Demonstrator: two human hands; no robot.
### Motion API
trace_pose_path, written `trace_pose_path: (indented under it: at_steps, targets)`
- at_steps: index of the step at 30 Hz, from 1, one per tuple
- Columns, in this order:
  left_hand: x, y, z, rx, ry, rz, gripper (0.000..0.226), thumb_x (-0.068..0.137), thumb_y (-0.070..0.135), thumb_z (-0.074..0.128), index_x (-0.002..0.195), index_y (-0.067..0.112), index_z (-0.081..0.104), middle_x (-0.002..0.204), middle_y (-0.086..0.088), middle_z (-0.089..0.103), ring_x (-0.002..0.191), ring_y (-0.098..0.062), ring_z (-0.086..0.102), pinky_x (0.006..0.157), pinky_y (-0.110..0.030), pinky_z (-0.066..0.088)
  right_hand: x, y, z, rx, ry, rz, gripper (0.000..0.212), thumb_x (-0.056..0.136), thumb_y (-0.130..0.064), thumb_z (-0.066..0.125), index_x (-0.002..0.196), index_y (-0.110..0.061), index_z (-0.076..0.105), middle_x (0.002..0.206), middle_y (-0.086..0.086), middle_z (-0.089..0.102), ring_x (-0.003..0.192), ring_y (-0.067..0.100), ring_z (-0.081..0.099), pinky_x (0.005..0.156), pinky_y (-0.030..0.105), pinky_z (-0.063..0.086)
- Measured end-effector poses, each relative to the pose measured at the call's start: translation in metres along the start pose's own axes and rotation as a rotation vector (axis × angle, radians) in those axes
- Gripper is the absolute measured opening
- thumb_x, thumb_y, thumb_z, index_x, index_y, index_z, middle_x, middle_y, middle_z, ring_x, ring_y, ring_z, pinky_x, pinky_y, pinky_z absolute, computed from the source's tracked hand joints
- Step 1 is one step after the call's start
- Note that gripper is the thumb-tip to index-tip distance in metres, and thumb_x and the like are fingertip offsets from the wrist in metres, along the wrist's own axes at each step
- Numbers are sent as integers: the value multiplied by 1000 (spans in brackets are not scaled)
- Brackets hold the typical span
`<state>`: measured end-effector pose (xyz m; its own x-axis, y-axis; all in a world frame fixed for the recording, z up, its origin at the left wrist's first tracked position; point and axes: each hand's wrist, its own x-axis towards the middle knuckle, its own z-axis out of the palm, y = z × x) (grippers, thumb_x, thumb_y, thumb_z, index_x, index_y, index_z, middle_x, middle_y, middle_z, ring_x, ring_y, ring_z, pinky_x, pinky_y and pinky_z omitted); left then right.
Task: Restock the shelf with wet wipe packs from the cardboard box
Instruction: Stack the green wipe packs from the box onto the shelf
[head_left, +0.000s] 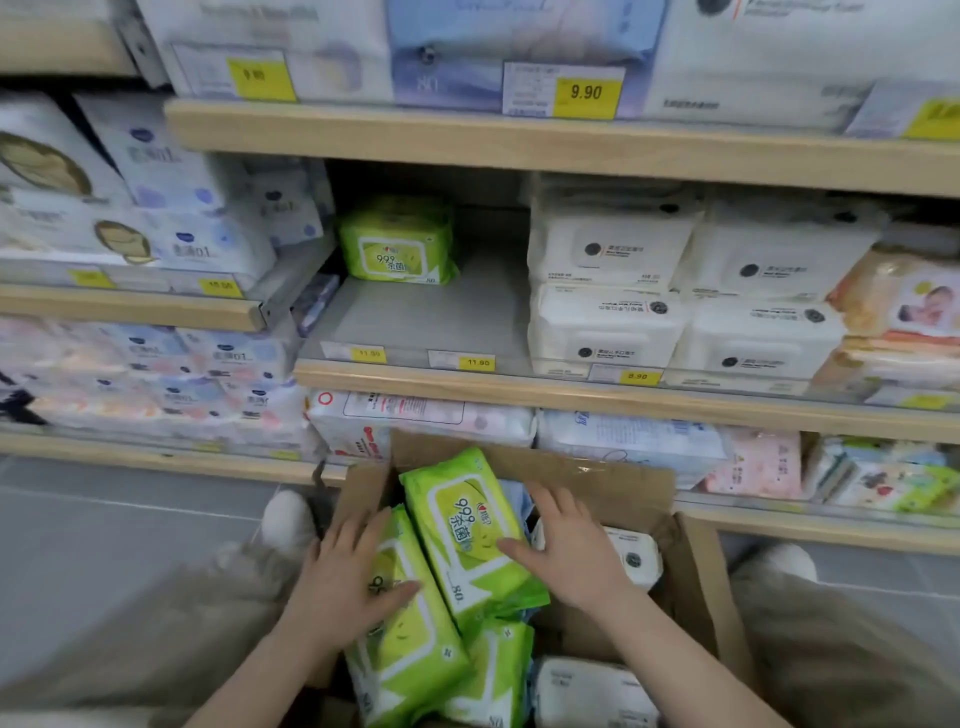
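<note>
An open cardboard box (696, 582) stands on the floor between my knees, holding several green wet wipe packs and some white ones. My left hand (345, 577) lies flat on a lower green pack (402, 639), fingers spread. My right hand (566, 545) rests against the right side of the upper green pack (462, 525), thumb on its face. Neither hand has lifted a pack. One green pack (397, 241) stands alone at the back left of the middle shelf (415, 312), with bare shelf around it.
White wipe packs (613, 291) are stacked to the right of the gap, blue-white packs (208, 249) to its left. More packs fill the shelves above and below. The box's rear flap (571, 467) rises against the bottom shelf. A grey tiled floor (130, 545) lies at left.
</note>
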<state>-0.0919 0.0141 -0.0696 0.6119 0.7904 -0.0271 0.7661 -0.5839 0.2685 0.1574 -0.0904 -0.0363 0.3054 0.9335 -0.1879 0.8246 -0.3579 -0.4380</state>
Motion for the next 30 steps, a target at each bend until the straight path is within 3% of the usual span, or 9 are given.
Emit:
trace_pose_path:
  at_steps: [5,7,10,14,18,21,24,28,30]
  targets:
    - [7,-18,-6,-130,-193,-56,122,46,98,28,145,28,23,143,5,34,131,-23,36,105,-40,31,15,-30,34,209,-185,152,102,71,-64,64,148,-23,9,148,7,29,133,26,34,102,38,36]
    - [20,-30,-7,-186,-248,-63,124,41,97,41,143,28,27,141,6,36,129,-22,37,104,-37,34,23,-27,39,371,-234,232,108,61,-64,71,144,-28,15,140,3,42,125,24,45,99,37,41]
    - [31,-41,-3,-167,-352,-92,125,37,96,50,142,33,27,139,6,41,127,-23,37,104,-42,33,31,-20,40,540,-268,280,92,54,-52,83,129,-30,34,116,-10,60,108,14,57,93,34,46]
    - [38,-43,-4,-286,-437,-130,109,35,90,62,130,42,39,127,14,53,116,-11,51,98,-38,42,39,-18,38,612,-343,290,86,55,-40,88,121,-29,34,111,-12,60,103,10,58,87,28,46]
    - [44,-40,-22,-442,-604,-170,74,35,72,77,97,53,43,106,25,59,97,5,56,83,-12,45,47,-14,35,627,-409,293,89,58,-32,88,124,-25,28,109,-5,63,94,9,62,76,26,52]
    - [51,-39,-29,-491,-718,-175,65,49,52,86,103,45,49,106,24,60,95,9,56,82,-11,45,50,-15,28,582,-485,292,85,66,-34,84,125,-26,23,112,-4,59,83,6,58,53,17,42]
    - [59,-36,-31,-455,-774,-170,56,57,42,86,102,41,54,100,26,61,93,9,57,80,-10,46,54,-14,27,561,-504,285,84,65,-35,84,122,-26,24,109,-4,60,84,8,60,53,21,41]
    - [63,-36,-30,-368,-746,-185,83,36,65,82,108,41,48,114,14,60,106,-8,56,94,-25,44,53,-14,29,610,-458,266,77,63,-29,86,114,-30,28,100,-5,63,84,11,60,57,24,44]
    - [61,-37,-26,-377,-737,-188,87,38,64,82,114,36,50,111,14,61,100,-5,58,87,-18,45,50,-10,29,653,-415,245,79,61,-23,87,115,-32,29,101,-3,65,87,14,63,64,29,51]
